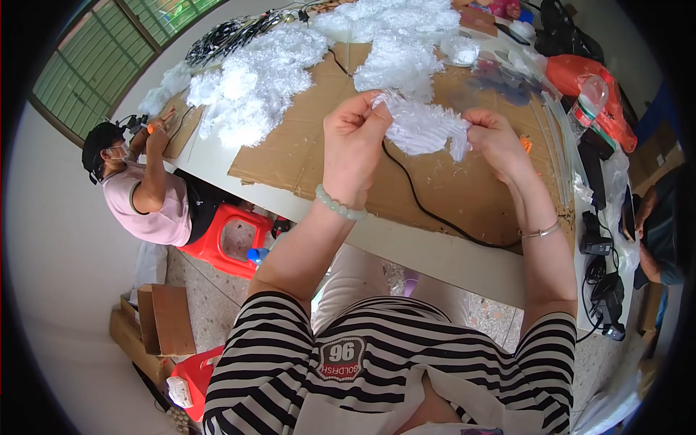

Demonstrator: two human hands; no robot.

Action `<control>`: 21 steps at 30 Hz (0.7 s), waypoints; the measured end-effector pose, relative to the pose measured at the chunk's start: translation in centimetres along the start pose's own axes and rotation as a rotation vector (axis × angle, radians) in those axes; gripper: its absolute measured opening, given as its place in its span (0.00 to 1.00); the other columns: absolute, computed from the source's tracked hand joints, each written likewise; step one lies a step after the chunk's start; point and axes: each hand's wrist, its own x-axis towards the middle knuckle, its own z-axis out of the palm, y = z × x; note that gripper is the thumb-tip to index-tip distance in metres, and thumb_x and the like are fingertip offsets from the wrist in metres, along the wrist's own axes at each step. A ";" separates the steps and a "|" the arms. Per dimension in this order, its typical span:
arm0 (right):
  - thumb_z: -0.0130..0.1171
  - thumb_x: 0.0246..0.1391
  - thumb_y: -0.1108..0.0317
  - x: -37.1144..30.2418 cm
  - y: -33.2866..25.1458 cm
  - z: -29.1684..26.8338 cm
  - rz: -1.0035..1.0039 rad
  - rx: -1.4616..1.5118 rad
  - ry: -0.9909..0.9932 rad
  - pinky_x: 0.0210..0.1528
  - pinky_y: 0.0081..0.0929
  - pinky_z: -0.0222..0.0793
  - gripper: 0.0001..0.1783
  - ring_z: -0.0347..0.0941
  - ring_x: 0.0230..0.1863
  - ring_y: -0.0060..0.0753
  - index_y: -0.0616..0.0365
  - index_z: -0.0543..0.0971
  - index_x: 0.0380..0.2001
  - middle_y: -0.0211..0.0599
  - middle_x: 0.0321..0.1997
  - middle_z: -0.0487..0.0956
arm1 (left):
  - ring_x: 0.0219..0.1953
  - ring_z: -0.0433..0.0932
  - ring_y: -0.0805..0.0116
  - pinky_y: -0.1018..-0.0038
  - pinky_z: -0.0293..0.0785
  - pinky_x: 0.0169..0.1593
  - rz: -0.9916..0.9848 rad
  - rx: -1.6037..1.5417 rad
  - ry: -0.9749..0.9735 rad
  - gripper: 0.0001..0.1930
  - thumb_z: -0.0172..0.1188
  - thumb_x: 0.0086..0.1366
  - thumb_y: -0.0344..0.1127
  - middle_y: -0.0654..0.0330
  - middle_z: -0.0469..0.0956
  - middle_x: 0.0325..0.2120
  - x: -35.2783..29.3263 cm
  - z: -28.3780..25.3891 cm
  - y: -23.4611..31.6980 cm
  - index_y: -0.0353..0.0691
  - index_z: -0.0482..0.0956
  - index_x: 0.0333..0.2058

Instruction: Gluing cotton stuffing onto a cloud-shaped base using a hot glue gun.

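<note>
The left hand (353, 141) pinches one end of a white feathery tuft (423, 125), thumb and fingertips closed on it at the tuft's upper left corner. The right hand (496, 141) grips the opposite end, fingers curled shut around it, though the exact pinch there is probably hidden by the fluff. The tuft's long axis runs left to right between the two sets of fingers, held above the cardboard sheet (464, 188), equally near both hands. A black cable (420, 206) trails beneath. More white tufts (254, 80) lie heaped beyond the fingers.
</note>
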 end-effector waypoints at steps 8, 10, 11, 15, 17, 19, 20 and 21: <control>0.48 0.51 0.73 -0.1 -0.8 -2.4 0.003 -0.335 -0.103 0.21 0.17 0.64 0.16 0.68 0.19 0.18 0.61 0.75 0.44 0.31 0.31 0.76 | 0.23 0.74 0.71 0.75 0.70 0.29 -0.147 0.770 -0.174 0.18 0.50 0.56 0.27 0.58 0.77 0.21 4.1 -4.9 -4.4 0.37 0.75 0.46; 0.49 0.51 0.72 -0.5 -0.8 -2.1 -0.021 -0.609 -0.023 0.19 0.19 0.65 0.16 0.70 0.18 0.21 0.61 0.75 0.44 0.34 0.32 0.77 | 0.26 0.75 0.57 0.68 0.72 0.34 -0.089 1.172 -0.389 0.21 0.51 0.53 0.32 0.53 0.76 0.22 4.0 -5.8 -5.5 0.44 0.75 0.48; 0.50 0.52 0.70 -0.7 -1.2 -1.7 -0.071 -0.889 0.037 0.18 0.22 0.67 0.16 0.72 0.17 0.24 0.62 0.75 0.44 0.36 0.33 0.78 | 0.26 0.75 0.57 0.68 0.72 0.34 -0.105 1.164 -0.412 0.21 0.51 0.53 0.32 0.53 0.76 0.22 3.9 -6.0 -5.9 0.44 0.75 0.48; 0.51 0.48 0.71 -1.5 -3.3 -1.3 -0.054 -0.910 0.068 0.39 0.35 0.72 0.15 0.76 0.34 0.44 0.66 0.76 0.40 0.46 0.35 0.79 | 0.27 0.76 0.60 0.68 0.72 0.34 -0.123 1.255 -0.449 0.18 0.52 0.53 0.32 0.55 0.77 0.23 4.1 -5.7 -6.0 0.44 0.78 0.45; 0.52 0.48 0.71 -0.7 -1.8 -1.5 -0.150 -0.925 -0.011 0.40 0.36 0.71 0.14 0.76 0.36 0.43 0.65 0.77 0.39 0.44 0.36 0.79 | 0.25 0.76 0.64 0.70 0.72 0.33 -0.087 1.218 -0.467 0.17 0.55 0.53 0.33 0.58 0.77 0.22 4.0 -5.8 -6.2 0.44 0.79 0.43; 0.52 0.48 0.71 -0.3 0.1 -1.0 -0.254 -0.939 -0.093 0.41 0.36 0.71 0.14 0.76 0.37 0.43 0.64 0.77 0.38 0.43 0.36 0.79 | 0.25 0.75 0.67 0.73 0.71 0.32 -0.104 1.147 -0.480 0.16 0.56 0.53 0.33 0.58 0.77 0.22 3.9 -5.7 -6.5 0.43 0.79 0.42; 0.54 0.47 0.71 -0.2 1.0 -0.6 -0.390 -0.958 -0.037 0.41 0.35 0.70 0.13 0.75 0.37 0.43 0.62 0.77 0.38 0.42 0.34 0.79 | 0.24 0.74 0.70 0.75 0.71 0.32 -0.118 1.079 -0.480 0.15 0.57 0.54 0.33 0.59 0.77 0.22 3.9 -5.7 -6.7 0.42 0.80 0.41; 0.56 0.46 0.70 -0.1 1.9 -0.1 -0.529 -0.974 0.016 0.40 0.34 0.69 0.13 0.75 0.36 0.43 0.61 0.77 0.37 0.41 0.31 0.79 | 0.24 0.74 0.70 0.75 0.71 0.32 -0.122 1.081 -0.480 0.15 0.57 0.54 0.33 0.59 0.77 0.22 3.9 -5.8 -6.8 0.42 0.80 0.41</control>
